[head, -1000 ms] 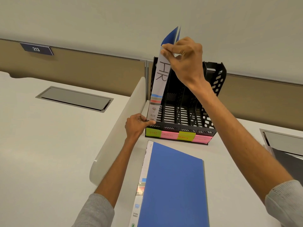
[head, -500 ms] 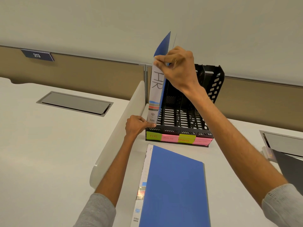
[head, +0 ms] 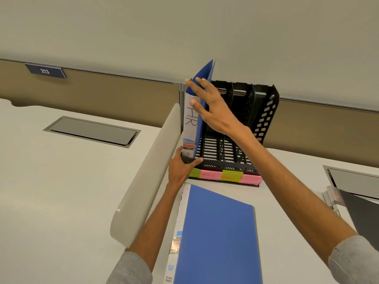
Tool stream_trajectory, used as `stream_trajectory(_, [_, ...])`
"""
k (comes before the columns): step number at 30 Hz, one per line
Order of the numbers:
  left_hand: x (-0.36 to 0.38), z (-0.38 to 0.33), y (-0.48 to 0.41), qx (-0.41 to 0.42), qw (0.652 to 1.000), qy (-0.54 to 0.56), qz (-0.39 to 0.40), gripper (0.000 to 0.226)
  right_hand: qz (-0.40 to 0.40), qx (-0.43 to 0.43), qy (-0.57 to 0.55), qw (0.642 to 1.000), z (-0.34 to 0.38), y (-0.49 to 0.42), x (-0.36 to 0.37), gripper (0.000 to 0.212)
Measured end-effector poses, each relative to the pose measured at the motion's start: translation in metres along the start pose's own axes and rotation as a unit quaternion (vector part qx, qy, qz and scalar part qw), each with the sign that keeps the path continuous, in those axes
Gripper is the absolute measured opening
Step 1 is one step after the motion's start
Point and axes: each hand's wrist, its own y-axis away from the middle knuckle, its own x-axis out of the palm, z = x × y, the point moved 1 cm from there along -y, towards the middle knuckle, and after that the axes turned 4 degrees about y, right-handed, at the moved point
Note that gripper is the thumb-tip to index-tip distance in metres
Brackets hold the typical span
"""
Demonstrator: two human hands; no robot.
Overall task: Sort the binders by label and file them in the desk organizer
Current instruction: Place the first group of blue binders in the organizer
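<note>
Reaching up, right hand (head: pixel 213 107) lies spread against HR binder (head: pixel 190 128); left hand (head: pixel 180 171) grips organizer (head: pixel 264 111) corner.

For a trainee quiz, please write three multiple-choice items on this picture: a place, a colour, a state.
1. Which slot of the desk organizer holds the HR binder? A leftmost; B second from left; C rightmost.
2. What colour is the flat binder on the desk? A black; B blue; C red.
3. How is the right hand? A a fist; B open, fingers against the HR binder; C flat on the desk.
Answers: 1 A, it stands by the left wall; 2 B, blue cover; 3 B, straight fingers touch it.
</note>
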Motion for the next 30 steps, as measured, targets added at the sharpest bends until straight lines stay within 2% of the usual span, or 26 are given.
stream_trajectory(4, [0.011, -0.003, -0.001, -0.016, 0.997, -0.007, -0.07, 0.069, 0.006, 0.015, -0.02, 1.0, -0.005, -0.003, 0.012, 0.048])
stream_trajectory(7, [0.011, -0.001, -0.002, -0.003, 0.996, -0.019, -0.082, 0.057, 0.059, 0.025, -0.002, 0.998, -0.014, 0.003, 0.03, 0.044])
stream_trajectory(11, [0.012, 0.001, -0.003, -0.005, 0.995, -0.033, -0.093, 0.062, 0.079, 0.04, -0.006, 0.996, -0.021, 0.007, 0.042, 0.046])
stream_trajectory(17, [0.015, 0.009, 0.002, -0.033, 0.998, -0.012, -0.045, 0.09, 0.086, 0.053, -0.021, 0.995, -0.021, 0.006, 0.04, 0.048])
stream_trajectory(22, [0.016, 0.008, 0.002, -0.031, 0.996, 0.071, -0.052, 0.079, 0.079, 0.061, -0.035, 0.994, -0.018, 0.005, 0.04, 0.045])
stream_trajectory(30, [-0.005, 0.008, -0.011, -0.001, 0.999, 0.049, -0.009, 0.059, 0.068, 0.067, -0.078, 0.992, -0.016, -0.004, 0.046, 0.041])
